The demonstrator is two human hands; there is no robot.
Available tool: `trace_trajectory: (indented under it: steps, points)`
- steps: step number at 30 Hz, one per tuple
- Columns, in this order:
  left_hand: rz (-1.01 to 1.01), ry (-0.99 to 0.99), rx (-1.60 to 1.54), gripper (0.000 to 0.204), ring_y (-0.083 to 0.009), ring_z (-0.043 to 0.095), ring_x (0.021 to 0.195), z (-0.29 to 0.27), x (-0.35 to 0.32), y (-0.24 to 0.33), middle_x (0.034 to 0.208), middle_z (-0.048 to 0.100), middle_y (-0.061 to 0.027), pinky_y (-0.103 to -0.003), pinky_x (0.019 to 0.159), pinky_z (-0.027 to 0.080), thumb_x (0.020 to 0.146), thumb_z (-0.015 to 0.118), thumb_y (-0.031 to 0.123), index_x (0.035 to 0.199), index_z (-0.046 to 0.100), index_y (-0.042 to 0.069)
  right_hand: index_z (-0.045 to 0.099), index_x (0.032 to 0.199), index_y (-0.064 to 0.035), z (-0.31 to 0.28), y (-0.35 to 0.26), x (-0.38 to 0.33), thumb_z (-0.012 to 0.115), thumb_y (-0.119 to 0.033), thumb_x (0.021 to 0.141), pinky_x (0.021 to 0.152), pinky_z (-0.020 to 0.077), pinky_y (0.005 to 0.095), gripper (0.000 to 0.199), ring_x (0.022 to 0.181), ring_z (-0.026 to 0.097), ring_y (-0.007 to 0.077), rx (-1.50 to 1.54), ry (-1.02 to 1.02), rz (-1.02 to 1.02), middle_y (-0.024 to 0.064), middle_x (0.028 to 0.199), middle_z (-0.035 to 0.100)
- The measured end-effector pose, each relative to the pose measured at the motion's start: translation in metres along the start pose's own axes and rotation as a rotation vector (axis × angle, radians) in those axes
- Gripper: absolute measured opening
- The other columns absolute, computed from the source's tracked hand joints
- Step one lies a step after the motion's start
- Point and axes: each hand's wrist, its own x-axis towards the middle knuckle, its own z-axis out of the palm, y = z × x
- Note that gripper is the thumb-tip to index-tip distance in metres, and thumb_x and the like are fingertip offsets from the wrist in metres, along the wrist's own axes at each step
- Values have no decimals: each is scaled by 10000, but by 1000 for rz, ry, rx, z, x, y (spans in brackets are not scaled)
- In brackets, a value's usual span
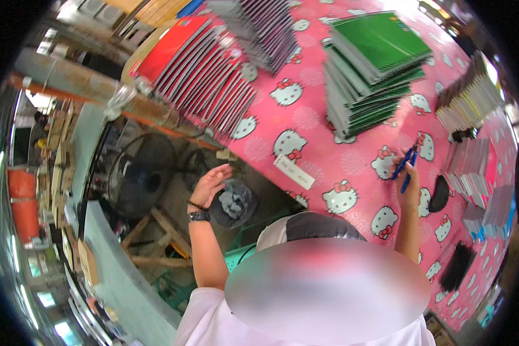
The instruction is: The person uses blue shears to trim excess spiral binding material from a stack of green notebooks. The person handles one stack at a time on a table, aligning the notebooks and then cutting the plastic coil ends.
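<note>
The right hand is closed around the handles of a blue hand tool, which looks like pliers or cutters; blur hides whether its jaws are parted or pressed together. The tool is above the pink, cat-patterned table cover, apart from every stack, and whether it touches the cloth cannot be told. The left hand has its fingers loosely extended and appears to hold nothing, raised just beyond the table's edge near a plastic bag on a lower level. Three large stacks of notebooks with bound edges lie on the far part of the table: a red stack fanned out along the left edge, a purple-grey stack beside it, and a green stack whose layers are turned unevenly against each other. To the right are a pile with pale edges and a pink-and-white pile. Judging from how these lie, the notebooks are gathered and sorted roughly by colour, and those whose edges show look already bound. The tool is gripped but is at work on none of them, so the moment seems to fall between two pieces. Which stacks are finished and which are left cannot be told from this view; the wire ends are too small to check. A white strip lies near the table edge, between the two hands.
</note>
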Motion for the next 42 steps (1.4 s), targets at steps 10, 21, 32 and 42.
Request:
trace_trajectory:
  steps: [10,21,32,42]
  points:
    - [1125,-69,791,658,-266,483,1126,242,32,290,1215,503,-177,-351,983,336,736,698,341,1214,457,-41,481,1172,-30,98,-64,-8,686,-150,732,821,436,330,500,925,535,202,-706,-219,-572,91,999,548]
    - [970,-304,1311,1051,-347,452,1157,296,73,312,1242,436,-268,-370,953,378,578,765,436,1342,226,-43,511,1125,-30,117,-89,20,722,-127,665,808,435,373,515,935,529,297,-563,-76,-961,138,1012,543]
    - [917,-236,1323,1024,-346,434,1171,313,84,313,1258,408,-274,-370,968,356,605,729,509,1313,275,-77,529,1099,-94,136,-92,19,682,-150,603,762,404,413,523,872,517,283,-848,-89,-1176,97,977,524]
    - [1098,-52,283,582,-228,409,1198,248,102,267,1289,438,-148,-341,1024,274,939,305,452,1309,349,6,532,1094,-94,32,-39,5,717,-154,587,851,372,423,543,972,498,304,-1094,219,-802,120,1012,534]
